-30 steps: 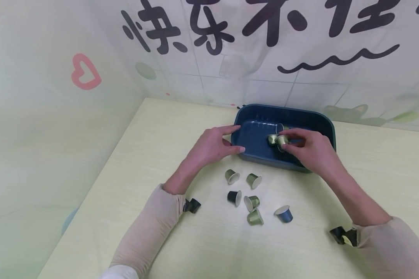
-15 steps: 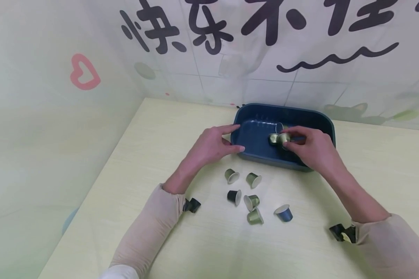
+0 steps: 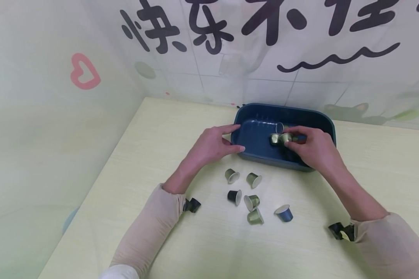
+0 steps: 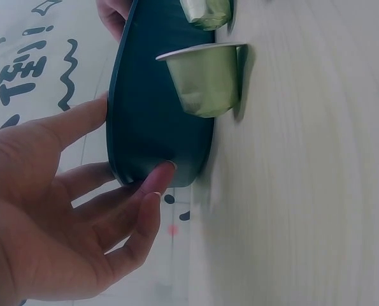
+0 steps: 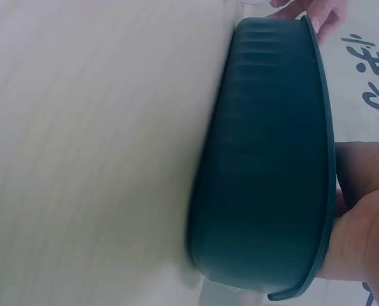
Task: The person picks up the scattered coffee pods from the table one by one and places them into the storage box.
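In the head view, my right hand (image 3: 312,147) reaches into the dark blue bin (image 3: 253,135) and pinches a pale green coffee capsule (image 3: 285,138) between thumb and fingers. Right beside it lies another shiny green capsule (image 3: 274,139), and behind that a capsule with a round rim (image 3: 279,128). Spread fingers of my left hand (image 3: 211,146) touch the bin's left end. Seen from the left wrist, fingertips rest at the bin's rim and end wall (image 4: 160,95). The right wrist view has the bin's side wall (image 5: 265,146) hiding my right fingers and the capsule.
On the pale table (image 3: 195,248) in front of the bin lie several capsules: green ones (image 3: 254,180), a black one (image 3: 234,197) and a blue one (image 3: 284,213). A printed wall sheet (image 3: 230,85) stands right behind the bin.
My right hand has shifted the pinched capsule slightly right inside the bin, and the shiny capsule beside it sits a little further right. My left hand stays at the bin's end.
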Demonstrator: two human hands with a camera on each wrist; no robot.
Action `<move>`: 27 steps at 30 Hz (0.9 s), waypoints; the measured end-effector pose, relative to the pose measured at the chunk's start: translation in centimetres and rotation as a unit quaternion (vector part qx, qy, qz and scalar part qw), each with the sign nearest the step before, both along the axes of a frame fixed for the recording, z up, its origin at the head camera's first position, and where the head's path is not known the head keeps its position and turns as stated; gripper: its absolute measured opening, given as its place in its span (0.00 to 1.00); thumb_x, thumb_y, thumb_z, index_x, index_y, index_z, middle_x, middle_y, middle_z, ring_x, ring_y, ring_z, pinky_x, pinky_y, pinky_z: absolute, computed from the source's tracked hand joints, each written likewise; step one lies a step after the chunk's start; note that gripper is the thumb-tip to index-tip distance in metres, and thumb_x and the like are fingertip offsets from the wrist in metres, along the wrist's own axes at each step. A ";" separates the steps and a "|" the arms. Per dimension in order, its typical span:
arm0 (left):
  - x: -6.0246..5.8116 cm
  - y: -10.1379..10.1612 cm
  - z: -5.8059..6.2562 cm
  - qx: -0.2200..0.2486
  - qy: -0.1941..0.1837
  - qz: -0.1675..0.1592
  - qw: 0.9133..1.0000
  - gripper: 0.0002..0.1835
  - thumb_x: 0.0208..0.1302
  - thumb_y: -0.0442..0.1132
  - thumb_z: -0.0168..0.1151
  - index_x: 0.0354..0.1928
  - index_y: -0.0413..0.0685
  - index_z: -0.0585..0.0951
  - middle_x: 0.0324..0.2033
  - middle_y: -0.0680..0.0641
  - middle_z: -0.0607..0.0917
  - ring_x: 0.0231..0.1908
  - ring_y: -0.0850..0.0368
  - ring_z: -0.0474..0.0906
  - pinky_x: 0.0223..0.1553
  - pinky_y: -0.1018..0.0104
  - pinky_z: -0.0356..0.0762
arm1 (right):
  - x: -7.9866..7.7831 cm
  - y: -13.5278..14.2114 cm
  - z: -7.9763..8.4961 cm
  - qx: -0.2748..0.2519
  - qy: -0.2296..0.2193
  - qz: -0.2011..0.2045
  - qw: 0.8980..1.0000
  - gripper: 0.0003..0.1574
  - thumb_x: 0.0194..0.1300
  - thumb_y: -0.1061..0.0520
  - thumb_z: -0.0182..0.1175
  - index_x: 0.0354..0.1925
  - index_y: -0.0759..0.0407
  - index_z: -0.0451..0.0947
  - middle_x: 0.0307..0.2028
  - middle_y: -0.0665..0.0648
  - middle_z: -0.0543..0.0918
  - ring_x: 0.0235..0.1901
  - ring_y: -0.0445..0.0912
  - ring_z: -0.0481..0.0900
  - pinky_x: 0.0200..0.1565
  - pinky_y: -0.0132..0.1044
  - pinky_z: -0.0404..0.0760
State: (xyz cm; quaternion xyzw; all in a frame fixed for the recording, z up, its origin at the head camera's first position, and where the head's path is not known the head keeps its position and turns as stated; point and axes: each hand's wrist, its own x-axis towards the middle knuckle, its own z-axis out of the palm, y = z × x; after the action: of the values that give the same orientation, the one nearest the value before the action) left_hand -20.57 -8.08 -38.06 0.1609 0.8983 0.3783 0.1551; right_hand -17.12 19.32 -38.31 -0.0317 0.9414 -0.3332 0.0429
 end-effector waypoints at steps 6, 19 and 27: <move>0.0 0.0 0.0 -0.002 -0.001 0.002 1.000 0.38 0.59 0.49 0.73 0.71 0.53 0.71 0.47 0.48 0.87 0.37 0.65 0.85 0.32 0.64 0.78 | -0.3 0.0 -0.1 0.006 0.004 -0.002 1.000 0.19 0.68 0.55 0.65 0.56 0.55 0.82 0.44 0.66 0.86 0.34 0.52 0.83 0.32 0.41 0.73; 0.0 0.2 0.1 -0.003 -0.011 0.011 1.000 0.38 0.59 0.49 0.74 0.71 0.56 0.71 0.50 0.50 0.86 0.38 0.65 0.85 0.33 0.64 0.78 | -0.7 0.0 -0.3 0.011 0.016 0.018 1.000 0.20 0.66 0.55 0.67 0.56 0.54 0.84 0.50 0.65 0.85 0.36 0.52 0.80 0.31 0.41 0.70; 0.0 0.1 0.2 -0.013 -0.012 0.012 1.000 0.38 0.59 0.50 0.74 0.71 0.56 0.71 0.40 0.51 0.89 0.37 0.65 0.85 0.29 0.63 0.75 | -1.3 -0.1 -0.5 0.017 0.001 0.030 0.999 0.19 0.65 0.55 0.67 0.54 0.55 0.85 0.48 0.64 0.85 0.33 0.51 0.78 0.30 0.40 0.70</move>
State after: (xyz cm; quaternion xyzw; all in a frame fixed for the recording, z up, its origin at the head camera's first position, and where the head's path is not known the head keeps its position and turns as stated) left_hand -20.58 -7.94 -37.88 0.1432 0.9029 0.3708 0.1635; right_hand -18.43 19.26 -38.79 -0.0595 0.9457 -0.3154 0.0522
